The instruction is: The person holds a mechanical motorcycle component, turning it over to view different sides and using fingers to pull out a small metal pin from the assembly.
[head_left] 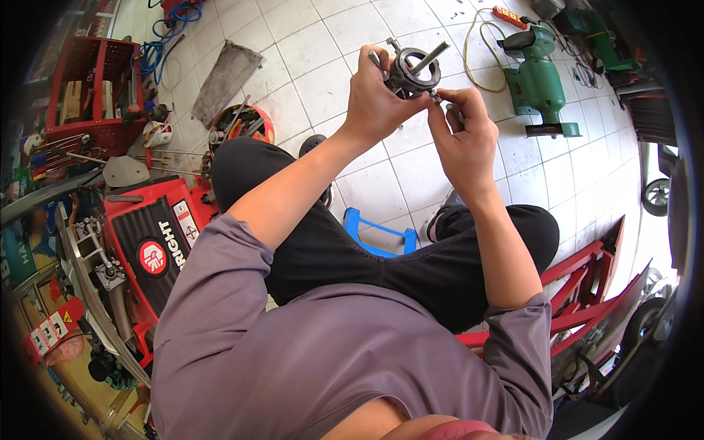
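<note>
Out in front of me, my left hand point(372, 108) is wrapped round a grey metal tool with a ring-shaped body point(436, 75). A long rod point(431, 58) sticks up through its ring and slants to the upper right. Close beside it, my right hand point(466, 139) is closed, with thumb and forefinger at a small bolt-like piece point(435, 96) on the ring's lower right side. The fingertips of both hands nearly meet there. My left fingers hide part of the tool's left side, and its underside does not show.
A green bench grinder point(541, 86) stands on the tiled floor at right, near a yellow cable and an orange power strip point(510, 17). A blue stool point(378, 233) is between my legs. At left are a red bucket of tools point(265, 130), a red-black case point(158, 246) and a red cabinet point(95, 92).
</note>
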{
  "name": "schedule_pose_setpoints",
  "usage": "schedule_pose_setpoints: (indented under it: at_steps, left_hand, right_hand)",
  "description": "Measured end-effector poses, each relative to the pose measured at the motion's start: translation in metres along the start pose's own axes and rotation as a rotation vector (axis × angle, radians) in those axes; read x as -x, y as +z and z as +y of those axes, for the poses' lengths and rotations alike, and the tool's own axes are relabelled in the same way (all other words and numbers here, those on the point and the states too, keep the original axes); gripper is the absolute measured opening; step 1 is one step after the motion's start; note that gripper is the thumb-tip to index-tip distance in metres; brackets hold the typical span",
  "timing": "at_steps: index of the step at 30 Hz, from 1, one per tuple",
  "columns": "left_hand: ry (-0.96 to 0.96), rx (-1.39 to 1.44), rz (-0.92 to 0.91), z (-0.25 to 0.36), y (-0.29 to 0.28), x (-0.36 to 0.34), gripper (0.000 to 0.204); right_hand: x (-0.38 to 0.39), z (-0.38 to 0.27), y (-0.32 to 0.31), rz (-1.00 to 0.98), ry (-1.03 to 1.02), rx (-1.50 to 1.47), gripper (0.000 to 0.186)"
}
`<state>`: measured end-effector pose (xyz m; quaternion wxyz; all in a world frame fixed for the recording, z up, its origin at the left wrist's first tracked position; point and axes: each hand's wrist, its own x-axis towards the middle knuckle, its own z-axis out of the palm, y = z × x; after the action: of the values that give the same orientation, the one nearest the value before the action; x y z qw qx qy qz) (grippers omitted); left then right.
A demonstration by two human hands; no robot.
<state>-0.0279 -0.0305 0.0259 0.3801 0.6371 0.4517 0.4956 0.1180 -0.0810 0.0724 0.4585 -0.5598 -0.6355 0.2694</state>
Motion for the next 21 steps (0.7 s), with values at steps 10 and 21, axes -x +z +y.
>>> schedule_pose_setpoints:
  at_steps: [10,21]
  left_hand:
    - [0.061,0.052,0.114,-0.016,0.005,-0.001,0.062]
    - [0.131,-0.080,0.082,0.002,0.000,-0.005,0.065]
  right_hand:
    - [-0.002,0.007,-0.001,-0.076,0.135,-0.154,0.023]
    - [-0.008,0.009,-0.005,-0.100,0.197,-0.401,0.022]
